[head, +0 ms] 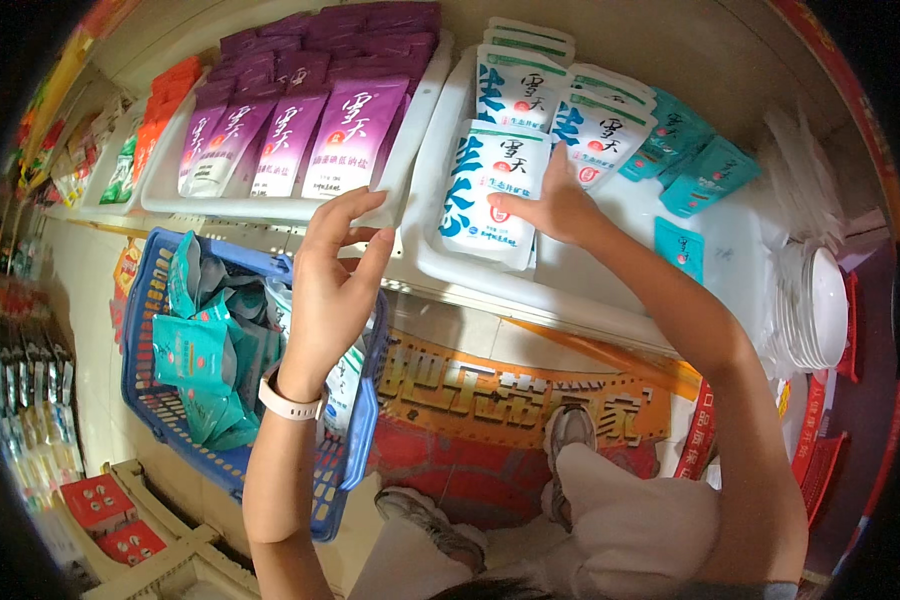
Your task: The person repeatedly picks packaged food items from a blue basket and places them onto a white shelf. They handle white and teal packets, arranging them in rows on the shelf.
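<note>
My right hand [562, 201] is at the right side of a white salt pouch [487, 169] with green and teal print, standing at the front of a white plastic tray [592, 281]. Its thumb overlaps the pouch's face and its index finger points up along the edge; I cannot tell how firmly they touch. With fingers curved apart and nothing between them, my left hand [337, 277] hovers before the tray of purple pouches [356, 135]. Below it, a blue plastic basket [139, 315] holds several teal pouches [195, 352] and white pouches [345, 382].
More white pouches [607, 135] and teal pouches [709, 176] occupy the right tray. Orange packets [165, 105] are at far left. Stacked white dishes [825, 307] flank the right end. A printed floor mat [450, 457] lies by my shoes. Red boxes [97, 499] sit at lower left.
</note>
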### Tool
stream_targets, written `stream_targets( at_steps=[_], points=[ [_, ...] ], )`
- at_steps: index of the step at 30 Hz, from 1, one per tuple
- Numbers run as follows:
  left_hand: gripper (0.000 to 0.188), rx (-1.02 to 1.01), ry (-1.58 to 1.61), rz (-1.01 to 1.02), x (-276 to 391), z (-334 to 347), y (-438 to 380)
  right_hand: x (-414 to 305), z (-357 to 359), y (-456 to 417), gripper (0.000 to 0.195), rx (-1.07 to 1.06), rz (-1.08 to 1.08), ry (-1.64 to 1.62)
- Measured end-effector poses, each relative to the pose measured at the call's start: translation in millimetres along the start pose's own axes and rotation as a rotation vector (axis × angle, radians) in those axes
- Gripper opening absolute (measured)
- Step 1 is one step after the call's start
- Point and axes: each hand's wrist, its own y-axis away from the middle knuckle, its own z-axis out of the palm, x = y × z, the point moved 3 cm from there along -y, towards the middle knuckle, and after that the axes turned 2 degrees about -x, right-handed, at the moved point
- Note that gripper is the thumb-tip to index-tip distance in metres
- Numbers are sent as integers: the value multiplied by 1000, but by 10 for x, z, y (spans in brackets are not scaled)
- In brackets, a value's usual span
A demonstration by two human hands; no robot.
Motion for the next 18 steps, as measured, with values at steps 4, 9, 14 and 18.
stream_targets(
  at_steps=[4, 9, 14, 18],
  points=[
    [29, 39, -30, -105, -15, -250, 158, -239, -106, 138, 74, 190, -565, 34],
    [24, 79, -343, -222, -363, -751, 433, -292, 221, 67, 56, 78, -590, 314],
    [15, -131, -696, -292, -705, -1169, 828, -205, 374, 24, 59, -27, -516, 331],
    [27, -507, -952, -360, -1179, -1286, 1161, -275, 348, 41, 60, -25, -541, 317]
  ],
)
